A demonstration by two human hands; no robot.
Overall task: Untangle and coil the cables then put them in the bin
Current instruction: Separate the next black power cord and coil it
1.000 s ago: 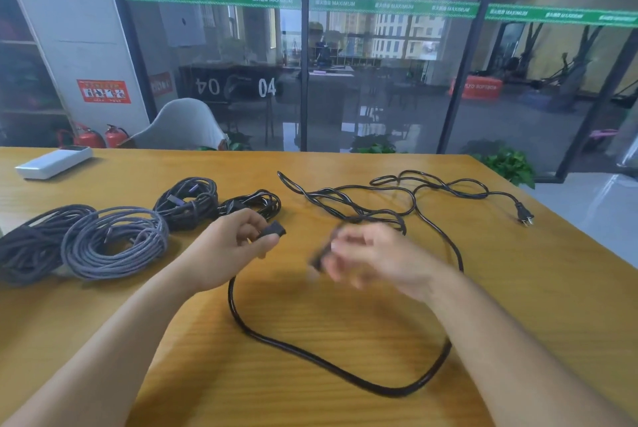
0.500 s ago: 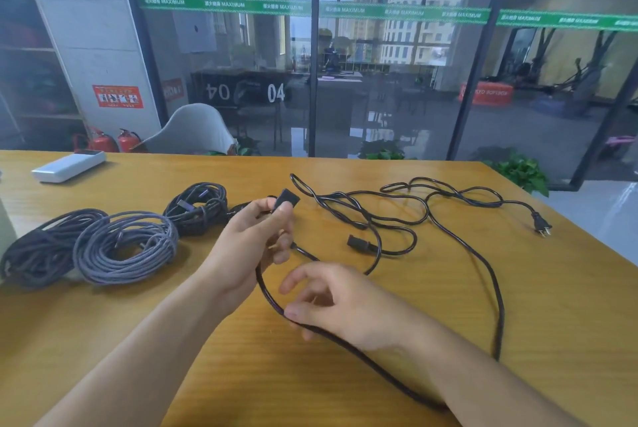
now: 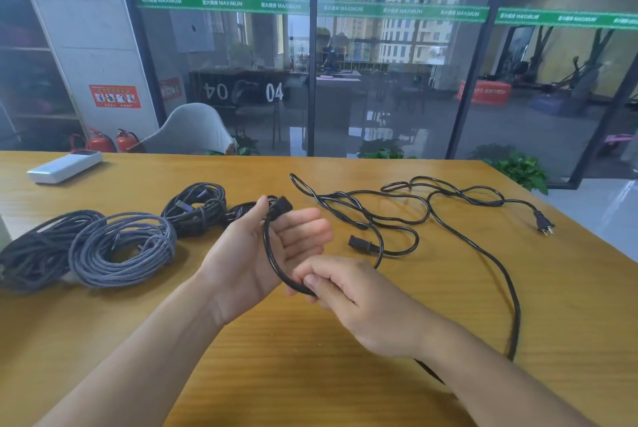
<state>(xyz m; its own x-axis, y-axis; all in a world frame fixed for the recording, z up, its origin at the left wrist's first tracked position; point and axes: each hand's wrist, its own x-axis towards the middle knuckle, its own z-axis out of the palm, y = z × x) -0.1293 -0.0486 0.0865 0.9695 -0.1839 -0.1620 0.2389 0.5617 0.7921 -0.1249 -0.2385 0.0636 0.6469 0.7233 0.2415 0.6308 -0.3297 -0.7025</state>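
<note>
My left hand (image 3: 255, 254) is palm up over the wooden table (image 3: 345, 375), pinching the black connector (image 3: 280, 207) of a black power cable (image 3: 497, 264) between thumb and fingers. From there the cable curves down across the palm to my right hand (image 3: 352, 292), which pinches it just below the left palm. The rest of the cable runs under my right forearm, round the right side and into a loose tangle (image 3: 376, 212) further back. A second connector (image 3: 359, 243) lies in that tangle, and a plug (image 3: 543, 221) at the far right. No bin is in view.
Coiled cables lie on the left: a dark one (image 3: 31, 254), a grey braided one (image 3: 121, 247) and a black bundle (image 3: 196, 209). A white box (image 3: 64, 168) sits at the far left of the table. Behind the table stand a white chair (image 3: 193, 131) and a glass wall.
My left hand turned palm up with the connector. My right hand moved in from the table and brought the cable up to the left palm, forming a short loop.
</note>
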